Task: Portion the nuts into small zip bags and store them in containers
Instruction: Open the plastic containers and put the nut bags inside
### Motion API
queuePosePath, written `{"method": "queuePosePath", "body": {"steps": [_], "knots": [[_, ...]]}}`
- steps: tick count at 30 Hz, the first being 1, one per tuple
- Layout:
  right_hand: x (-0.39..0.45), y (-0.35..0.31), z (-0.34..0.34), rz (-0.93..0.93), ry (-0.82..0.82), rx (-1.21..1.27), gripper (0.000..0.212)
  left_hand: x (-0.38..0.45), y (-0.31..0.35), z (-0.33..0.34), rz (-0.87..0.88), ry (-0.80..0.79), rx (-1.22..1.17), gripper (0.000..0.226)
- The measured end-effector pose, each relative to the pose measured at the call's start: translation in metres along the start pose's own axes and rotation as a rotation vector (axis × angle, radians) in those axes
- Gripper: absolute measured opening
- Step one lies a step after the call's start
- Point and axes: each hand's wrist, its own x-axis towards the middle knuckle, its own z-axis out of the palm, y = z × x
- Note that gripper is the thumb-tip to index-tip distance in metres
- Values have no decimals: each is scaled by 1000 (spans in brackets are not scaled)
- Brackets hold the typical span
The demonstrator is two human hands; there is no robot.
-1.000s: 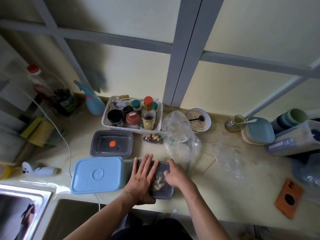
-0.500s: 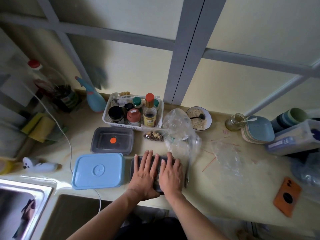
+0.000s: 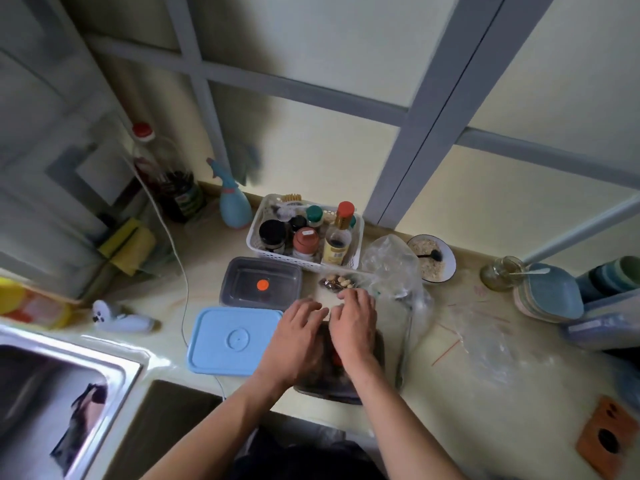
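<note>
— Nuts [image 3: 337,283] in a small zip bag [image 3: 332,285] lying just beyond the right fingertips, apart from them, not yet boxed; more nut bags seemingly under both palms inside the dark container [image 3: 346,386]
— How far along, then?
— Partway, by the look of it: at least one portion packed into that container, one bag waiting outside, a second grey container [image 3: 261,285] beyond the left fingertips holding only an orange dot, blue lid [image 3: 233,341] lying flat just beside the left hand [image 3: 298,336], not yet fitted on anything
— And the fingers?
— Left fingers [image 3: 310,308] together and gently curled, tips past the far rim; right hand [image 3: 353,327] alongside, fingers [image 3: 356,299] curled downward, reaching toward the loose bag; pinching something or not, cannot tell through the blur
— Left to do?
— Probably gathering the stray bag, filling more from the big clear plastic bag [image 3: 391,268] off to the right of the right fingers, then closing the containers
— Different from half a second ago?
— Then flat and spread, pressing on the dark container; now slid forward over its far edge, fingers drawn in, nearer the stray bag; everything else unmoved
</note>
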Motion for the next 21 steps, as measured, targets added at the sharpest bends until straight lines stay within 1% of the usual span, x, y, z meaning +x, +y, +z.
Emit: {"method": "queuePosePath", "body": {"steps": [2,4,5,7,9,11,14,18,21], "knots": [[16,-16,10,-33,-96,29,15,3,-15,-20,-82,101,32,32],[30,-32,20,-7,-280,-20,15,-1,-32,-35,-209,146,118,29],[35,-40,24,26,-382,-51,20,-6,-41,-40,-272,142,159,33],[43,-53,33,99,-564,-100,32,-19,-62,-46,-390,93,238,50],[45,-61,43,140,-652,-124,39,-34,-83,-46,-482,13,283,64],[44,-69,52,155,-659,-149,39,-49,-100,-46,-504,-45,267,71],[40,-74,62,209,-582,-111,32,-62,-114,-48,-455,-115,241,72],[34,-79,66,346,-470,25,30,-62,-114,-46,-419,-160,257,70],[35,-86,63,368,-388,174,27,-62,-112,-42,-431,-170,287,69]]}}
